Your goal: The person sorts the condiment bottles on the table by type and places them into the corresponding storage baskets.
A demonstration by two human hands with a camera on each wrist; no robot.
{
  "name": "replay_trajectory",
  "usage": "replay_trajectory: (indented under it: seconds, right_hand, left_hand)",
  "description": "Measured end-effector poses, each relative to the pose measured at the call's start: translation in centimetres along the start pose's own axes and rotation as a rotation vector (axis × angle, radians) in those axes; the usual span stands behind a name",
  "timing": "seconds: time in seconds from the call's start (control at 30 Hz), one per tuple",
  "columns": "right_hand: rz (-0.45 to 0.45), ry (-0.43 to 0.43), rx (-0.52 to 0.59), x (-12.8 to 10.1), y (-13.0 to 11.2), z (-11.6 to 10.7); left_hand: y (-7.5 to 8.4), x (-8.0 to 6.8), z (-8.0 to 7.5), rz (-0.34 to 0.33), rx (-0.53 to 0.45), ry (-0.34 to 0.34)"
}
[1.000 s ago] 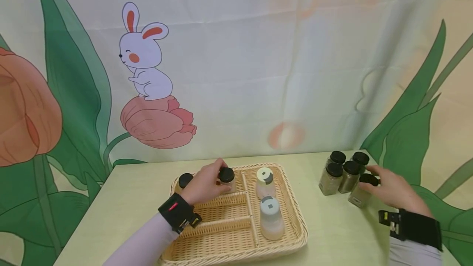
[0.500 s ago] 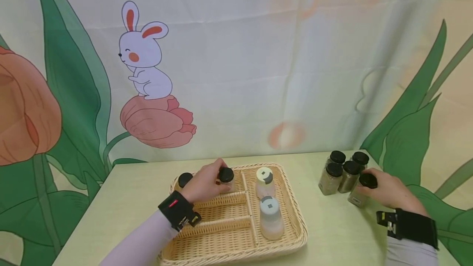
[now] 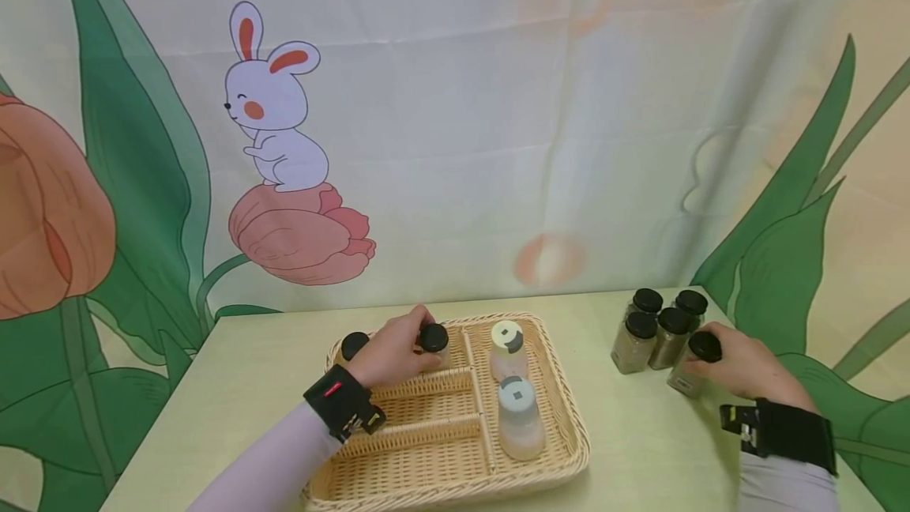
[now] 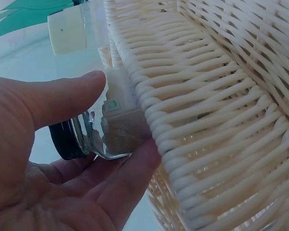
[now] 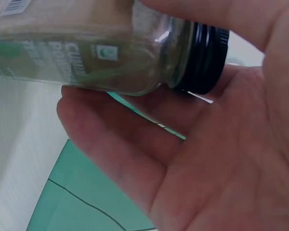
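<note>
My left hand [image 3: 391, 350] holds a black-lidded spice jar [image 3: 433, 337] in a back compartment of the wicker basket [image 3: 584, 453]. Up close in the left wrist view, thumb and fingers lie on either side of the clear jar [image 4: 125, 127], and its base is hidden behind a woven divider [image 4: 183, 96]. On the right of the table, my right hand [image 3: 757, 366] grips a second black-lidded jar [image 3: 685, 378], nearest in a small cluster. The right wrist view shows this jar's label [image 5: 77, 60], partly readable as cumin powder, with brown powder inside.
Several black-lidded spice jars [image 3: 634, 346] stand close together left of and behind the right hand. Another black lid [image 3: 355, 344] shows at the basket's back left. Two pale-capped containers [image 3: 521, 425] occupy its right compartment. A printed curtain [image 3: 455, 141] hangs behind the table.
My right hand has shifted slightly left and its fingers have drawn in round the jar. The left hand and its jar have stayed in place. The jars still stand as before.
</note>
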State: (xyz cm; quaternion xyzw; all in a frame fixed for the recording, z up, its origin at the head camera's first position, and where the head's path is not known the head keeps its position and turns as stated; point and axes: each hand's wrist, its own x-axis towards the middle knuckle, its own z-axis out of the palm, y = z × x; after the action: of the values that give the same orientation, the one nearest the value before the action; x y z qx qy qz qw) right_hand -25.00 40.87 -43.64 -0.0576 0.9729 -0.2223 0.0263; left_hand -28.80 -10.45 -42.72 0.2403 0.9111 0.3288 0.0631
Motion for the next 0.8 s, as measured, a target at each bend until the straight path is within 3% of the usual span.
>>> replay_trajectory:
  seconds: [0.53,0.8]
  right_hand:
    - [-0.032,0.036,-0.016,-0.16,-0.04,0.12]
    - [-0.035,0.068,-0.031,-0.55,-0.89,-0.84]
  left_hand:
    - [0.18,-0.01,0.14,0.002,0.024,0.012]
    - [0.42,-0.34,-0.07,0.014,0.022,0.034]
